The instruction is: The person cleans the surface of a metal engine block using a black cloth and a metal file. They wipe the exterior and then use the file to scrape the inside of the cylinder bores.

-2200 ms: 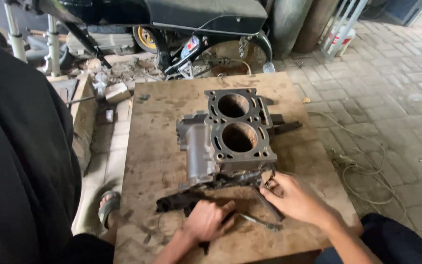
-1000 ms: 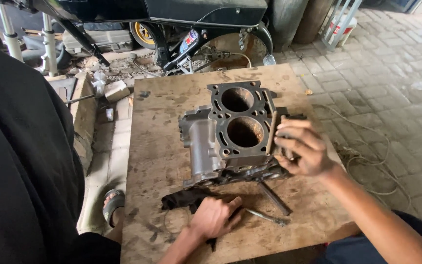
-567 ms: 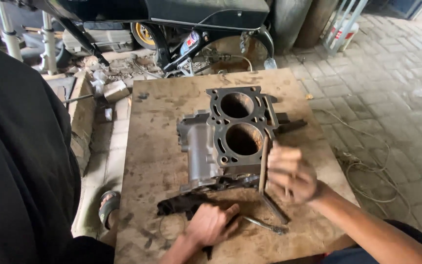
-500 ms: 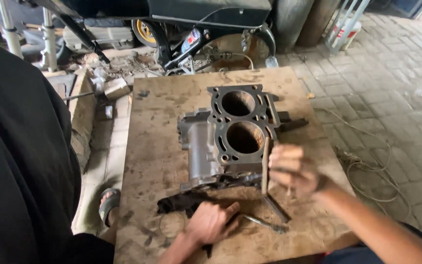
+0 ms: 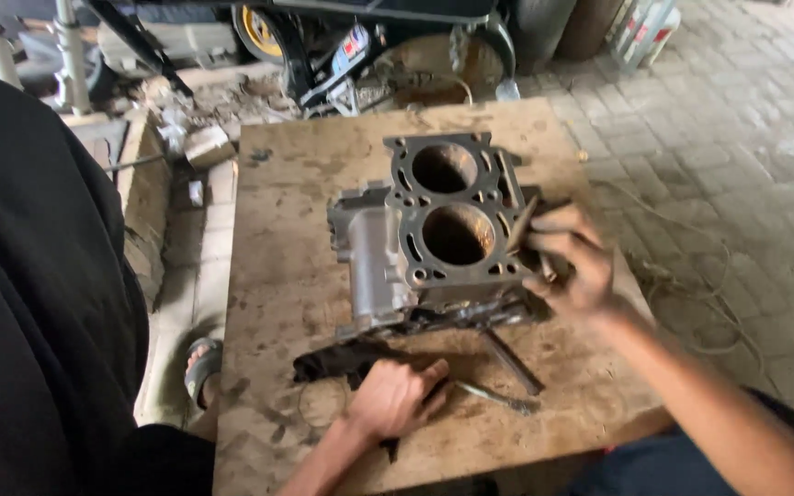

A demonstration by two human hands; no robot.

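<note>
Risk of tipping: the two-bore engine block is standing on end on the wooden counter, with loose metal parts under its near edge; a sideways push from the right hand could be rocking it off that uneven footing.
Risk to fingers: the left hand is lying just below the block's near edge, so if the block is shifting or dropping forward, those fingers are in its way.
Risk of slipping: the block and the dark rag are looking oily and grimy, which I judge is making any grip on the metal less sure.
Right hand: the right hand is reaching in at the block's right side, fingers curled and partly closed around a thin flat strip-like piece leaning against the block's upper face; the picture is blurred here, so how firmly it is gripping I cannot tell.
Left hand: it is resting palm-down with fingers loosely bent on the rag and dark parts at the counter's near edge; whether it is clasping something beneath cannot be told.
Block position: it is sitting about mid-counter, bores facing up toward the camera, grey housing on its left.
Nearby: a long metal rod is lying on the counter between the two hands; a motorcycle is standing beyond the far edge; a sandalled foot is showing on the brick floor at left.
</note>
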